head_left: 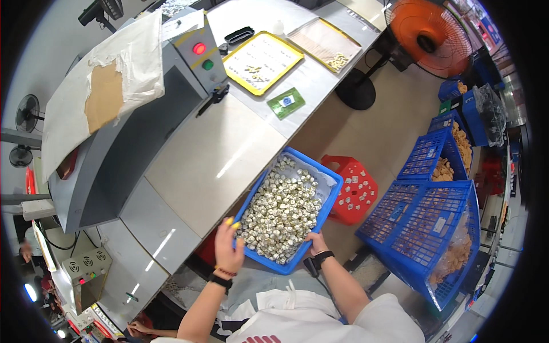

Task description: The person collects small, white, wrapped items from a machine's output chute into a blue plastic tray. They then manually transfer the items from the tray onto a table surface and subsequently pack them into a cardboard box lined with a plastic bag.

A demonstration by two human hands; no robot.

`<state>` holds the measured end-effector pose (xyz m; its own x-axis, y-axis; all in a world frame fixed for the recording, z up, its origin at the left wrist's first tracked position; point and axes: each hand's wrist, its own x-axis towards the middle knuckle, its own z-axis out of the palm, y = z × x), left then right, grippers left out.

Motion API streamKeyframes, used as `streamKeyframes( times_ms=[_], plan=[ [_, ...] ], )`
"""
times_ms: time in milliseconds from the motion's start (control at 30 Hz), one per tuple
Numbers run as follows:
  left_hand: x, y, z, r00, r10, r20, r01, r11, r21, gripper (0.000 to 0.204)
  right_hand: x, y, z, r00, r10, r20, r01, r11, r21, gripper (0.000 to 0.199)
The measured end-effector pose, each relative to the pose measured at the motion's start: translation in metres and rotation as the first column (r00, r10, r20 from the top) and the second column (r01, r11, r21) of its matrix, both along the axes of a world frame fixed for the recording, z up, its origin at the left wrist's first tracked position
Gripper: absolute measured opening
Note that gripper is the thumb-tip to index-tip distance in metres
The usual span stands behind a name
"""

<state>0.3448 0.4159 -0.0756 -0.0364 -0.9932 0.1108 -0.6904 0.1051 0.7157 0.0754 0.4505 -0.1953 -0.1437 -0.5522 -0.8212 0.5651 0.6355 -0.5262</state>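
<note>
A shallow blue plastic tray [335, 197], tilted in view, overlaps the right edge of the work table in front of me. It is lined with a pale sheet and filled with many small, shiny, silvery-gold rounded pieces [280, 211]. At the tray's near left corner, my left hand [229, 254] holds the rim, with yellow covers on some fingertips. My right hand [316, 244] grips the near right side, its thumb over the rim and its other fingers mostly hidden beneath.
A grey machine [200, 57] with red and green buttons stands on the table [211, 154]. Beyond lie yellow-rimmed trays [263, 62] and a green card [287, 103]. A red stool [355, 191], blue crates [412, 214] and an orange fan [426, 40] are at right.
</note>
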Motion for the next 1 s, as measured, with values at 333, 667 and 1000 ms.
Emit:
streamKeyframes(
  times_ms=[333, 667, 1000],
  plan=[
    [-0.045, 0.117, -0.016, 0.947, 0.309, -0.092, -0.288, 0.938, 0.193, 0.041, -0.095, 0.031, 0.001, 0.994, -0.094, 0.062, 0.092, 0.995, 0.022, 0.014],
    [-0.110, 0.075, -0.034, 0.451, 0.591, -0.669, -0.029, 0.759, 0.651, 0.053, -0.109, -0.007, 0.083, 0.997, -0.072, -0.027, 0.068, 0.988, -0.140, 0.010],
    [-0.152, 0.036, -0.020, -0.038, 0.647, -0.762, 0.355, 0.721, 0.595, 0.051, -0.134, -0.005, 0.119, 0.998, -0.015, 0.067, 0.031, 0.971, -0.237, 0.008]
  ],
)
